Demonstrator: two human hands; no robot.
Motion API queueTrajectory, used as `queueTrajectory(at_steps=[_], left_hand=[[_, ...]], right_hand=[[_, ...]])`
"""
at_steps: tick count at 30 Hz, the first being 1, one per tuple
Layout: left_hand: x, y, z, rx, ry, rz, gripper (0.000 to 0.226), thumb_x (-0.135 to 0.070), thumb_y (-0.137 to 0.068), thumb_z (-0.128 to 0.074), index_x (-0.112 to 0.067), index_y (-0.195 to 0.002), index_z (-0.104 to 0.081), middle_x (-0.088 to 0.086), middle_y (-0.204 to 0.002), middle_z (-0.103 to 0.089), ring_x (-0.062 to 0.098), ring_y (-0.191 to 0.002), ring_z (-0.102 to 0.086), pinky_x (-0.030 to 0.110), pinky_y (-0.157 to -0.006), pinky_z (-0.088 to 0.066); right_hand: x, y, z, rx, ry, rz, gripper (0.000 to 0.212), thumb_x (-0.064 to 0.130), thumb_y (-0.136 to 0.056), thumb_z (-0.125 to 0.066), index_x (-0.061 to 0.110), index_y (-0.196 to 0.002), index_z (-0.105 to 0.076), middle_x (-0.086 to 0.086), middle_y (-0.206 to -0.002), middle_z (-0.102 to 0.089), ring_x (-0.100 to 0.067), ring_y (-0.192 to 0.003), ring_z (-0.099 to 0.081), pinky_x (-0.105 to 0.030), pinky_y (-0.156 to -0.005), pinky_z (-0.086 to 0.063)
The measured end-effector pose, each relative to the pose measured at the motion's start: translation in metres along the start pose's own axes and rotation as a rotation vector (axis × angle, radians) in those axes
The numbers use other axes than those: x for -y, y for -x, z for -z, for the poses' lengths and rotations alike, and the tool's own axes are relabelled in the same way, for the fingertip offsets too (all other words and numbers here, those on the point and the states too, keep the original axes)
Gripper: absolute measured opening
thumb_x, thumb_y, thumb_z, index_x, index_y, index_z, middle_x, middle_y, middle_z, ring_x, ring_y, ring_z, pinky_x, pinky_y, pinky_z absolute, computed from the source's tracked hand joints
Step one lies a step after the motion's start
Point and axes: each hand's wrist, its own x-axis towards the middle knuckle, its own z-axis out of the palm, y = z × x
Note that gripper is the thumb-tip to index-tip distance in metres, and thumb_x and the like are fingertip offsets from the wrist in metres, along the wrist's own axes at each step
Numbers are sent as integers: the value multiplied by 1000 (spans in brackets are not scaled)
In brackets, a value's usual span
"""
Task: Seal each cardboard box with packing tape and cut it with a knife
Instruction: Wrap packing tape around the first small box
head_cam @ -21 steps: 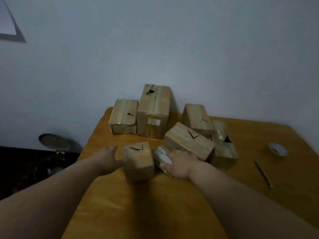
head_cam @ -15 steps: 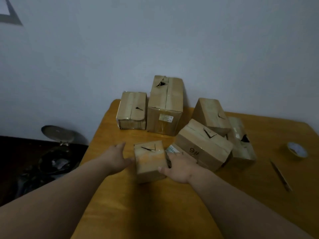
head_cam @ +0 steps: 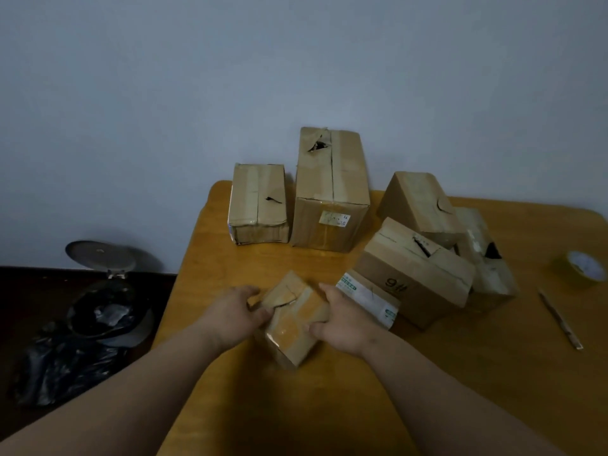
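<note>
A small cardboard box with old tape on it is tilted between both hands near the table's front left. My left hand grips its left side and my right hand grips its right side. A roll of packing tape lies at the table's right edge. The knife lies just in front of the tape, pointing toward me.
Several more cardboard boxes crowd the back of the wooden table: a low one, a tall one, a "9" marked one, and a white-labelled one. A bin with a black bag stands on the floor left.
Both hands closed in on the small box, gripped it and tilted it toward me. The camera view shifted left and down slightly.
</note>
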Motion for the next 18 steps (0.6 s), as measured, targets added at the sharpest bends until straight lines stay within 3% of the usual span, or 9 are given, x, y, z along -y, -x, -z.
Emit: queueTrajectory(at_steps=[3, 5, 7, 9, 14, 18], left_hand=[[19, 24, -1, 91, -33, 44, 54, -45, -93, -60, -22, -140, -46, 2, -106, -63, 16, -95, -62, 30, -83, -52], [29, 43, -8, 129, 3, 63, 46, -43, -93, -61, -20, -132, -52, 1, -99, -66, 13, -87, -65, 24, -71, -51], [36, 61, -18, 122, 54, 78, 36, -39, -94, -62, -16, -122, -57, 0, -93, -67, 10, -77, -66, 17, -59, -46], [41, 80, -30, 104, 123, 113, 29, -38, -95, -61, -16, -113, -60, 0, -92, -69, 8, -72, -65, 13, -53, -44], [49, 113, -61, 23, 147, 162, 33, -46, -96, -56, -16, -106, -63, 1, -96, -67, 11, -82, -63, 20, -61, -46], [51, 126, -80, -39, 254, 148, 37, -46, -95, -57, -18, -119, -61, 0, -105, -65, 11, -88, -62, 18, -62, -46]], right_hand=[[3, 10, -8, 13, -44, 32, 81, 32, -85, -70, 32, -152, -24, 1, -144, -45, -19, -128, -45, -37, -108, -41], [5, 17, -11, 27, -75, 67, 74, 32, -87, -68, 30, -150, -29, 1, -144, -45, -16, -124, -46, -31, -102, -43], [7, 27, -13, 66, -76, 99, 70, 32, -88, -67, 30, -149, -31, 2, -145, -44, -11, -117, -46, -26, -94, -43], [5, 37, -15, 106, -27, 103, 65, 36, -89, -65, 33, -146, -35, 3, -144, -46, -12, -117, -46, -28, -94, -43], [-12, 64, -28, 202, 49, 41, 59, 53, -87, -59, 33, -140, -43, 3, -141, -46, -16, -121, -47, -32, -98, -43], [-21, 82, -42, 205, 133, 1, 79, 74, -81, -49, 24, -142, -45, -1, -144, -45, -22, -126, -47, -37, -102, -42]])
